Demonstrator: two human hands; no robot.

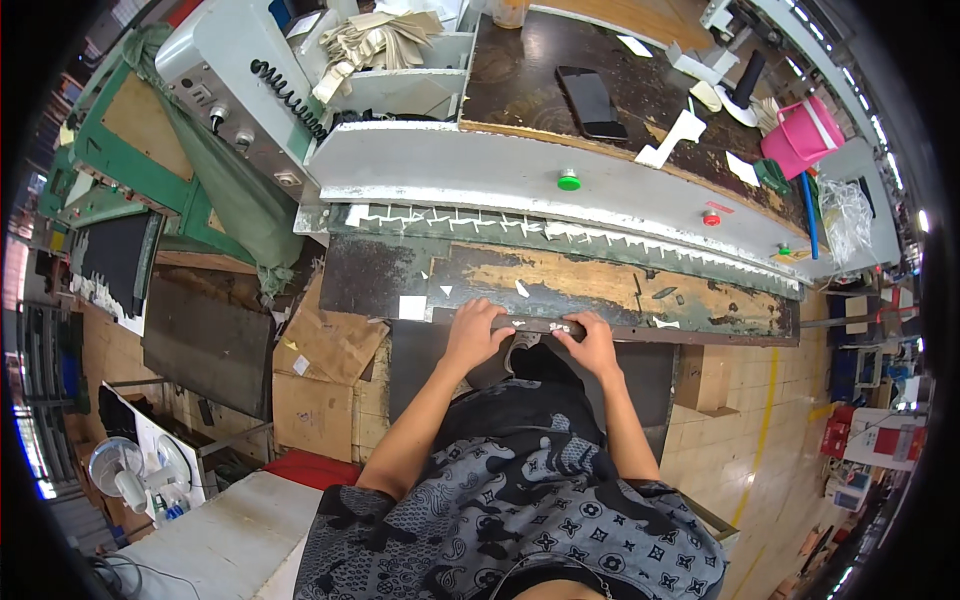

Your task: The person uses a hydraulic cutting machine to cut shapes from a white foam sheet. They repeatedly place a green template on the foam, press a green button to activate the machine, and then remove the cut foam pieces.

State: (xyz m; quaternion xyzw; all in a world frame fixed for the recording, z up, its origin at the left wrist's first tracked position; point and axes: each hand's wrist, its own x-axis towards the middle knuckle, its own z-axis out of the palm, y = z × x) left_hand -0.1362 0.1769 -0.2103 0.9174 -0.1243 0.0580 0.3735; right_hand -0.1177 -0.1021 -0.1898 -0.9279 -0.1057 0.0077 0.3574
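Observation:
My left hand grips the near edge of a long, worn machine bed, fingers over the top and thumb on the front side. A short way to its right, my right hand holds the same edge, its thumb pointing inward. Between the two thumbs runs the dark brown edge bar, with pale marks on it. The bed's board is dark, with large patches of bare yellowish wood. A small white square piece lies left of my left hand, and a white scrap lies beyond the hands.
A grey machine beam carries a green button and a red button. On the brown top behind lie a black phone and a pink bucket. Pale strips are heaped at the back left. A fan stands lower left.

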